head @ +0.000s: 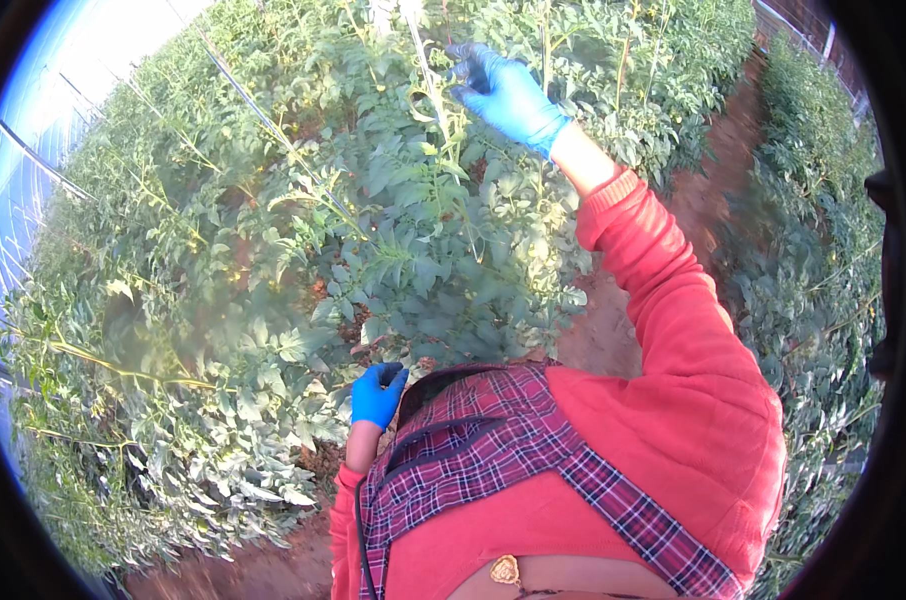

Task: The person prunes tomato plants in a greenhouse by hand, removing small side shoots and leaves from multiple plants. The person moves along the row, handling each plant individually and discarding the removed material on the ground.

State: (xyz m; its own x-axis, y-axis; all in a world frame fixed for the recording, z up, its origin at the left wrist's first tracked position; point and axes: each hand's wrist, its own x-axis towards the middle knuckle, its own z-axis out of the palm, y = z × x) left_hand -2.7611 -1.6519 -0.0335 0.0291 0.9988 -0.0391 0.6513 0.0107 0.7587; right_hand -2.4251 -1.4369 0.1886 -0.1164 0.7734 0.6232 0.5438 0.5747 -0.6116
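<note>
My right hand (502, 91), in a blue glove with dark-stained fingertips, reaches out among tall tomato plants (423, 195). Its thumb and fingers are apart, with nothing visible between them. Just left of the fingertips rises a pale, slanting support string (428, 75) with a tomato stem (451, 139) beside it. My left hand (378, 394), also blue-gloved, hangs low at my waist, beside the plaid apron (468, 450). Its fingers curl in, and whether they hold anything is hidden.
More slanting strings (254, 109) run down into the foliage at left. Bare soil paths (723, 157) lie at the right and below. Another plant row (805, 277) stands along the right. Bright plastic sheeting (25, 180) bounds the left side. A black cable (361, 525) hangs at my side.
</note>
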